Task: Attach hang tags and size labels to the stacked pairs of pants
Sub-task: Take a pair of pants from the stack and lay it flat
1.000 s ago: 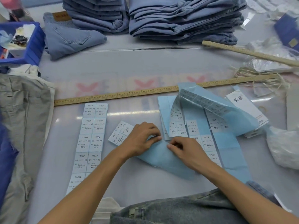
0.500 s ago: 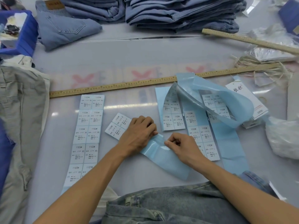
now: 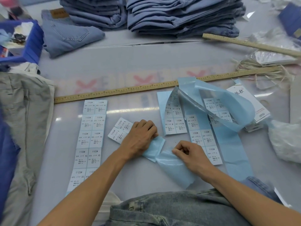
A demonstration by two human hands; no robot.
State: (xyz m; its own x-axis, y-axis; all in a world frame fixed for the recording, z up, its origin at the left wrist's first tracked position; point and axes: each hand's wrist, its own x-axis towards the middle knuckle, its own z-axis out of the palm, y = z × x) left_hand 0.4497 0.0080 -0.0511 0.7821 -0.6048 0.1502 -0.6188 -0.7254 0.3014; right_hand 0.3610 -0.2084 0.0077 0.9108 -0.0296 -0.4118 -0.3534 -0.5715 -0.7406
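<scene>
**Backing strip splitting between the hands — labels not on pants yet**

The blue backing strip (image 3: 172,167) is lying at 6 o'clock on the table (image 3: 146,59), just ahead of the denim pants (image 3: 179,209) at the near edge. The left hand (image 3: 140,137) is curling its fingers onto a short folded piece (image 3: 155,148) of it. The right hand (image 3: 190,152) is pinching the edge of the longer piece between thumb and forefinger. Both hands are gripping liner; neither is holding a label.

Risks, my read:
- Tear is running crooked if the hands pull at unequal angles; the liner looks thin and glossy.
- The S labels (image 3: 119,129), just at 10 o'clock of the left hand, are getting dragged or mixed if the wrist sweeps.
- The L strip (image 3: 206,141) is touching the right hand's far side; sizes could be getting shuffled.
- The curled liner (image 3: 228,105) at 1 o'clock is flopping over the XL labels, hiding sizes.

Further out: XS strip (image 3: 91,136) at 9 o'clock, M labels (image 3: 175,121) at 12, hang tags (image 3: 249,103) at 2, ruler (image 3: 130,91) across 12, stacked pants (image 3: 179,15) far at 12.

Versus half a second ago: the hands are now sitting apart, where they were nearly touching on one continuous strip. The strip is now showing a fold or break between them; I cannot tell whether it is fully separated. Label strips are sitting unchanged.
</scene>
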